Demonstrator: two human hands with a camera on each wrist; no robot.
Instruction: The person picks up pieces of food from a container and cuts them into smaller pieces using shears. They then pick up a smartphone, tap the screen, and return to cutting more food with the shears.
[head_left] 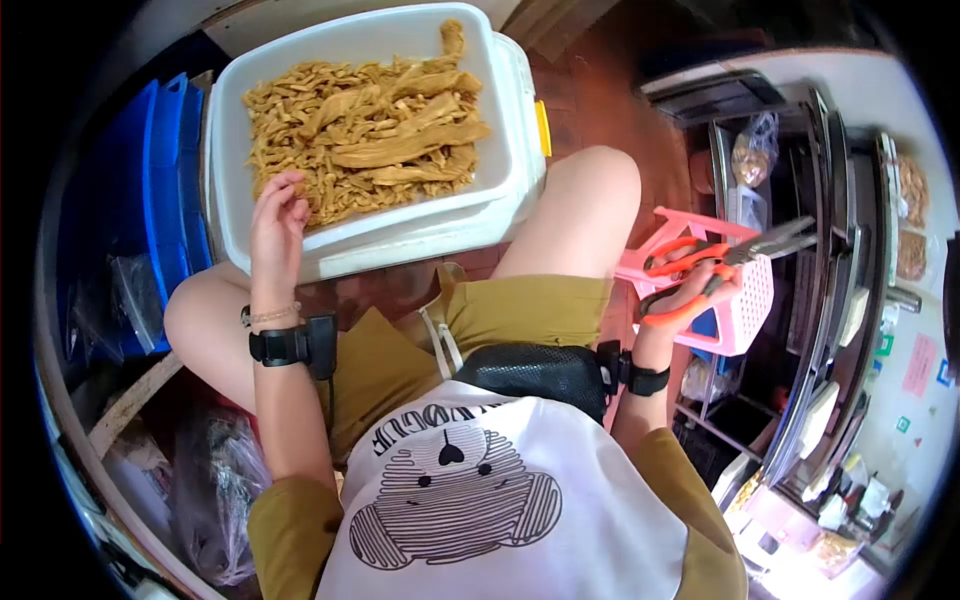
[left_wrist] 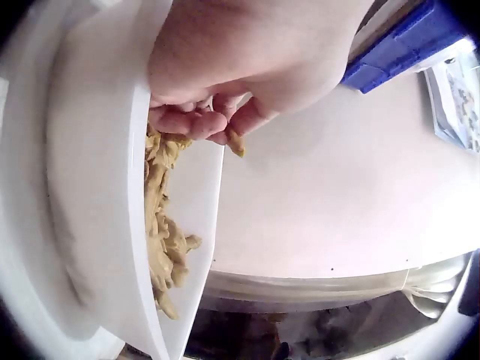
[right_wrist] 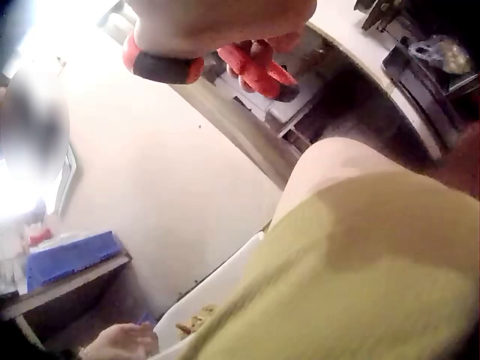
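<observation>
A white tub (head_left: pixel 232 215) holds a heap of yellowish-brown, wrinkled food strips (head_left: pixel 350 130), some long and many short. My left hand (head_left: pixel 280 225) is over the tub's near left corner. Between its thumb and fingers it pinches a small brown strip (left_wrist: pixel 236 144), seen in the left wrist view above the tub's rim. To the right, away from the tub, my right hand (head_left: pixel 695 290) grips scissors (head_left: pixel 735 252) by their red-and-black handles. Their grey blades point to the upper right. In the right wrist view only the handles (right_wrist: pixel 259 75) show, under the hand.
The tub stands on a white lidded box (head_left: pixel 400 240) with a yellow latch (head_left: pixel 543 127). Blue crates (head_left: pixel 175 180) stand at the left. Beneath the right hand is a pink plastic stool (head_left: pixel 745 310), close to a dark rack (head_left: pixel 820 250). The person's bare knees flank the box's near side.
</observation>
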